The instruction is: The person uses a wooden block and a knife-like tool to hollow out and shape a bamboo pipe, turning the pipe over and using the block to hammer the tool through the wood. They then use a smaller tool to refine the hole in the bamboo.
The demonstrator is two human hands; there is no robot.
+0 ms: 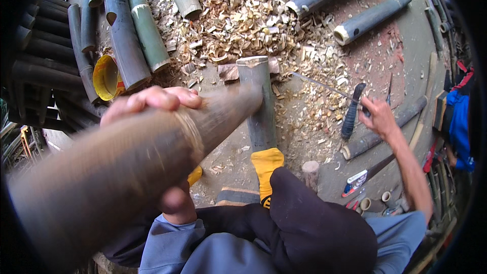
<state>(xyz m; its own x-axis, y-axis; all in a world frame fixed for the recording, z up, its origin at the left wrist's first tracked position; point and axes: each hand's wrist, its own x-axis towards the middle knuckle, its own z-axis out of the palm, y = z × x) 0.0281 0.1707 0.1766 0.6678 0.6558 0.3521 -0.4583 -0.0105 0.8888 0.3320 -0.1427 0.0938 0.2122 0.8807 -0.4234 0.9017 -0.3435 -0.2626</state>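
My left hand grips a thick bamboo tube, which fills the lower left, slants up toward the middle and is smeared by motion. A cord-like ring or node circles it near my fingers, and its far end tapers. Out to the right, my right hand is closed on a thin, long metal tool pointing left over the shavings; its exact kind does not show. Close beside that hand a dark tool handle lies on the ground. Behind the held tube's tip lies another bamboo piece, with my yellow-socked foot at its near end.
Wood shavings are heaped at the far middle. Several bamboo tubes lie at the far left, beside a yellow can, and two more at the far right. A saw and another bamboo tube lie near my right forearm.
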